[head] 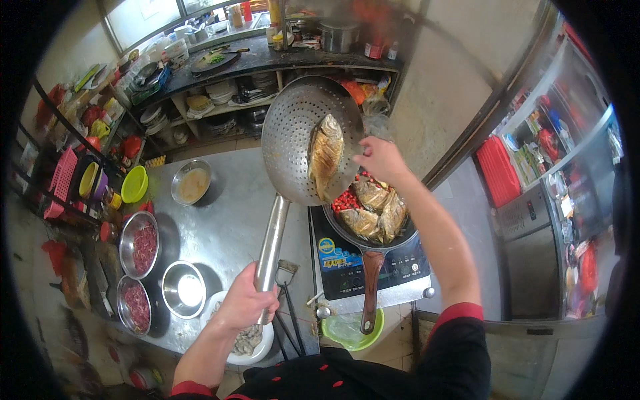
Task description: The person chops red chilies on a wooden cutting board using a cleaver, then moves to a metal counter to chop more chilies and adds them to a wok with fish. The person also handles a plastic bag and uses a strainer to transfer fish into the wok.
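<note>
My left hand [247,302] is closed around the metal handle of a perforated strainer ladle [287,120]. One whole browned fish [326,155] lies in its bowl. My right hand [381,156] hovers by the bowl's right rim, fingers bent, with nothing visible in them; whether they touch the rim is hard to tell. Below it, a dark frying pan [345,239] with a brown handle holds several browned fish pieces [362,223] and chopped red chillies [347,200]. The pan sits on an induction cooker [345,275]; the ladle and my right arm hide part of it.
On the steel table [225,220] stand two steel bowls of raw red meat [145,245], an empty steel bowl [184,290], a bowl of pale liquid [192,184] and a white bowl of greyish food [265,345]. Black tongs [292,315] lie nearby. A green basin [375,330] is below the cooker.
</note>
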`<action>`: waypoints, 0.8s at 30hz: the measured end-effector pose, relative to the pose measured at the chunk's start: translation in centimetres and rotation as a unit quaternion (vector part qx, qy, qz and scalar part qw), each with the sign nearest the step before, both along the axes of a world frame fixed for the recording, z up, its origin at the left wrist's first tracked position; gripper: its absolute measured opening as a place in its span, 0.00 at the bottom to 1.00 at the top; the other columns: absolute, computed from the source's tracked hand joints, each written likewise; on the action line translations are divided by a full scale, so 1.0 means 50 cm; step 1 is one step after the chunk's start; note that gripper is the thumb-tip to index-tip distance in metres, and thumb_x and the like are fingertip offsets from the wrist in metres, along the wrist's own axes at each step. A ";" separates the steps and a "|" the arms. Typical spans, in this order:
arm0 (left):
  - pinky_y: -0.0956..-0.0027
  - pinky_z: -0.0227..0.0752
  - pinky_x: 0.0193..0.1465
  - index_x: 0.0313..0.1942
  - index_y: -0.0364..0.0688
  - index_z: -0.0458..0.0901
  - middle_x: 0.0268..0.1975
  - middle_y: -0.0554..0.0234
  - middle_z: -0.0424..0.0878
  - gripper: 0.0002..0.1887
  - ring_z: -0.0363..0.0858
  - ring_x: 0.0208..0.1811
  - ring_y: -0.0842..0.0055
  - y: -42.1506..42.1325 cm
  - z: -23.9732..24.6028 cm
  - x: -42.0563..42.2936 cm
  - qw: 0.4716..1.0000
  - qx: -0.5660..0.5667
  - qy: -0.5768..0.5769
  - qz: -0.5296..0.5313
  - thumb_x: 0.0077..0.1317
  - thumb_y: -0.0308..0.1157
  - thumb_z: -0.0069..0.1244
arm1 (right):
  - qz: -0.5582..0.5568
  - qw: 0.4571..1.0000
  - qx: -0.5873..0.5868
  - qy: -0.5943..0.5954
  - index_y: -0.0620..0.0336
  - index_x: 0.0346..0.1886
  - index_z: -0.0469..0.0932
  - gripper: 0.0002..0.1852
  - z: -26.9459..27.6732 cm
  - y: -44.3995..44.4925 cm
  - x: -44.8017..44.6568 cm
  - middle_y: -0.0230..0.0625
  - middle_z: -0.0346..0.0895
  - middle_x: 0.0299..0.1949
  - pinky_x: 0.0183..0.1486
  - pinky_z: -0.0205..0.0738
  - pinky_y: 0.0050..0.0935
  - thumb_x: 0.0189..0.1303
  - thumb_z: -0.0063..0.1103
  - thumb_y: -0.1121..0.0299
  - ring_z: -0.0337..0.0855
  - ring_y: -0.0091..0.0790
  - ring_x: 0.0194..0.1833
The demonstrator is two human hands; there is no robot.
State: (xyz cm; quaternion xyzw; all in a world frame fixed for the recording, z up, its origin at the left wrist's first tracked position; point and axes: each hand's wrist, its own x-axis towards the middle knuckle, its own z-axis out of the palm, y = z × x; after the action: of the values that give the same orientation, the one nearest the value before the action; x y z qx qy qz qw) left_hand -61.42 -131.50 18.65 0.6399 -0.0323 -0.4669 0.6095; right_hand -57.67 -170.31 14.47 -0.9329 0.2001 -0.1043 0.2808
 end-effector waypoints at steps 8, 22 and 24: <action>0.70 0.71 0.23 0.58 0.34 0.63 0.31 0.61 0.75 0.27 0.76 0.24 0.77 -0.028 -0.034 -0.046 0.994 0.062 -0.082 -0.043 0.56 0.19 0.48 | -0.234 0.968 0.039 -0.081 0.69 0.61 0.63 0.43 -0.071 0.074 0.091 0.60 0.70 0.55 0.58 0.71 0.43 0.51 0.68 0.47 0.74 0.57 0.57; 0.54 0.73 0.46 0.59 0.33 0.63 0.39 0.36 0.81 0.30 0.80 0.43 0.44 -0.055 -0.012 -0.046 0.920 0.203 -0.315 -0.111 0.53 0.27 0.48 | -0.264 0.955 0.111 0.075 0.64 0.61 0.60 0.44 -0.082 0.061 0.065 0.58 0.64 0.60 0.60 0.69 0.42 0.44 0.69 0.49 0.73 0.56 0.58; 0.53 0.73 0.46 0.60 0.33 0.62 0.39 0.36 0.81 0.31 0.80 0.43 0.44 -0.060 -0.006 -0.041 0.913 0.203 -0.339 -0.099 0.53 0.27 0.48 | -0.273 0.951 0.118 0.079 0.64 0.61 0.60 0.44 -0.098 0.066 0.061 0.58 0.64 0.60 0.60 0.69 0.42 0.44 0.68 0.49 0.72 0.56 0.58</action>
State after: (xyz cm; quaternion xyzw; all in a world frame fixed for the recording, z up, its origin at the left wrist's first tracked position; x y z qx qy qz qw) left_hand -63.47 -134.48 18.36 0.8632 -0.2048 -0.2768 0.3692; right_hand -54.65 -167.02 9.58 -0.8080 0.4794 -0.0787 0.3332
